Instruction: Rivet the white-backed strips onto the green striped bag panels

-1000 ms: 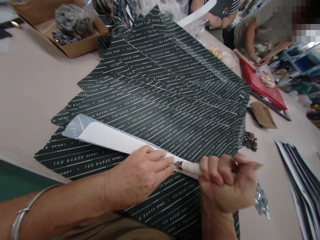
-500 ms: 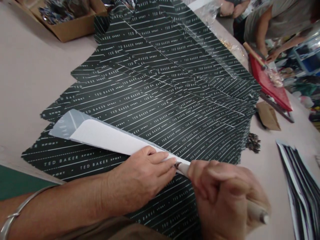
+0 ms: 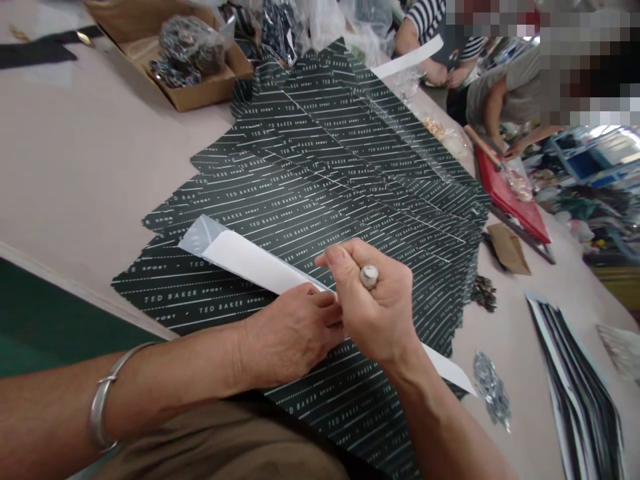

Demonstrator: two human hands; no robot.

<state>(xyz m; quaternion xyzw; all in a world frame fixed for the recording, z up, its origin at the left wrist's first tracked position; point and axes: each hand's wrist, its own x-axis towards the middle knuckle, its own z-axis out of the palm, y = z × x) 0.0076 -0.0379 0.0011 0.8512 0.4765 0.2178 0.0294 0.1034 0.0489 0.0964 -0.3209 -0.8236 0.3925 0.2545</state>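
A long white strip [image 3: 255,263] lies over a translucent grey strip [image 3: 199,235] on dark sheets printed with pale lines and lettering [image 3: 320,193]. My left hand [image 3: 295,333] is closed at the strip's middle, its fingers bent down against it and the fingertips partly hidden. My right hand [image 3: 380,307] forms a fist around a white pen-like tool [image 3: 370,275], seen end-on from its round top. The tool's tip is hidden under the fist, beside my left fingertips. Beyond my right wrist the strip's other end [image 3: 450,370] shows.
An open cardboard box [image 3: 205,93] with bagged parts stands at the back left. To the right lie a stack of dark strips [image 3: 575,380], small silver pieces [image 3: 493,387], dark pieces [image 3: 483,293], a brown paper piece [image 3: 509,248] and a red board [image 3: 515,193]. Two people work across the table.
My right hand has turned from holding the tool slanted to holding it upright, and has come leftward against my left hand. The view has shifted, showing more of the box.
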